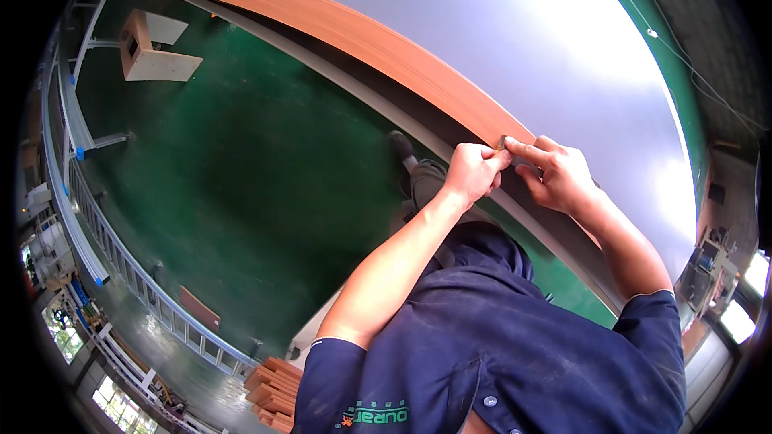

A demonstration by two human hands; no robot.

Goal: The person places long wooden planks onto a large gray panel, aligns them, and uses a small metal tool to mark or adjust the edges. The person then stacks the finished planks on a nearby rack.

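Observation:
A large grey panel (450, 20) lies before me, with an orange wood-toned strip (338, 36) along its near edge. My left hand (473, 173) is closed at that edge, its thumb and fingers pinching a small dark and yellowish piece (503, 143) whose kind I cannot make out. My right hand (560, 177) comes in from the other side. Its index finger reaches to the same small piece and touches it or the left fingertips, while the thumb and other fingers are bent. Whether the right hand also grips the piece is hard to see.
Under the panel runs a pale rail (322, 84). Green floor (241, 169) spreads to the left, with a wooden box-like piece (145, 52) on it. A metal roller frame (133, 277) curves along the left side. Stacked orange-brown boards (275, 390) stand at lower left.

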